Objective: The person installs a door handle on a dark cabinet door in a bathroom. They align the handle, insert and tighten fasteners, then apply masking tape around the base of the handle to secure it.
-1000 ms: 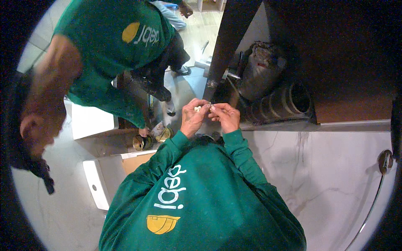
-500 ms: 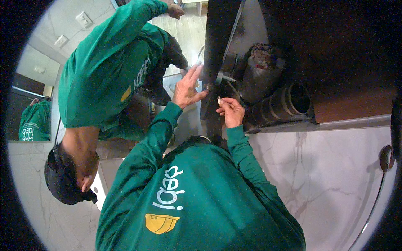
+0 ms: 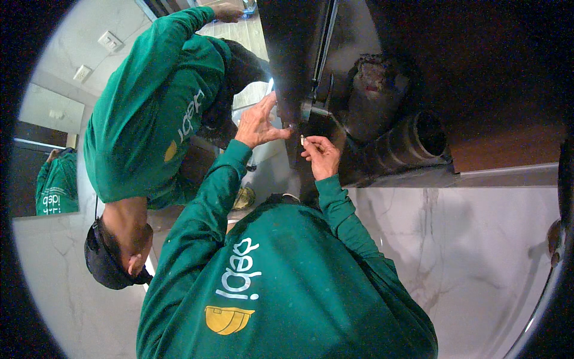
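Note:
My left hand [image 3: 256, 127] lies against a tall dark door-like panel [image 3: 287, 60], its fingers stretched and thumb apart. Close by, my right hand [image 3: 324, 158] pinches a small whitish piece [image 3: 302, 140] between thumb and fingertips, near the panel's edge. The piece is too small to name. Just above it, a metal handle-like part [image 3: 315, 110] sticks out beside the panel. Shadow hides the spot on the panel between my two hands.
Beyond my right hand, a dark rough-topped cylinder [image 3: 376, 99] stands near a ribbed dark tube [image 3: 403, 143] lying open-ended. A person in a green shirt [image 3: 149, 107] bends over at the left, one arm stretched away. A marbled wall [image 3: 430, 257] is at the right.
Both hands have shifted left along with the panel in view. My right hand, still pinching the whitish piece, is a little nearer the panel. The person at the left has shifted slightly.

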`<state>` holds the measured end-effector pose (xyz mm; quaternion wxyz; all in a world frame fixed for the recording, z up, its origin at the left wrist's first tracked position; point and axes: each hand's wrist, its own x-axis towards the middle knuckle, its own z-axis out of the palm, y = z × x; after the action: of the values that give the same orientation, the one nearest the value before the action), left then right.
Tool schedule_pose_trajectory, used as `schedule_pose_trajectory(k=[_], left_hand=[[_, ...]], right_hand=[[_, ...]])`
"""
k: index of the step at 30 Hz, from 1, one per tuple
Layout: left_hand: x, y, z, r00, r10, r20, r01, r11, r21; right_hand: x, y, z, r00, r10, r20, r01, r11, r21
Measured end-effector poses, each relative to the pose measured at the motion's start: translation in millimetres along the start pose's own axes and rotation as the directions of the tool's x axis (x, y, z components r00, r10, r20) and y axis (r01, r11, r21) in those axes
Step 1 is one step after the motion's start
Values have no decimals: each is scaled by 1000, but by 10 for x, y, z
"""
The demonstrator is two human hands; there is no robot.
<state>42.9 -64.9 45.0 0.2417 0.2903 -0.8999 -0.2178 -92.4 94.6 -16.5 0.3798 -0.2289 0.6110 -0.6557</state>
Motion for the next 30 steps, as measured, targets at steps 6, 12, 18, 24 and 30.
schedule_pose_trajectory(k=[6,12,18,24,30], left_hand=[[11,-48,64,995,64,-78,-63,998,15],[65,-71,-129,995,-6,95,-1,997,73],[62,-90,-22,995,70,69,-61,991,-119],[131,-116,99,998,61,32,-57,989,-136],[177,-65,125,998,45,37,-39,988,-148]], right_hand=[[-6,82,92,999,-47,-6,47,999,-16],[-96,78,267,987,-149,-63,142,984,-111],[-225,49,191,975,-32,-221,12,996,-92],[108,-134,-60,875,-166,-455,157,986,-57],[1474,-462,-315,702,-611,-367,422,771,-477]])
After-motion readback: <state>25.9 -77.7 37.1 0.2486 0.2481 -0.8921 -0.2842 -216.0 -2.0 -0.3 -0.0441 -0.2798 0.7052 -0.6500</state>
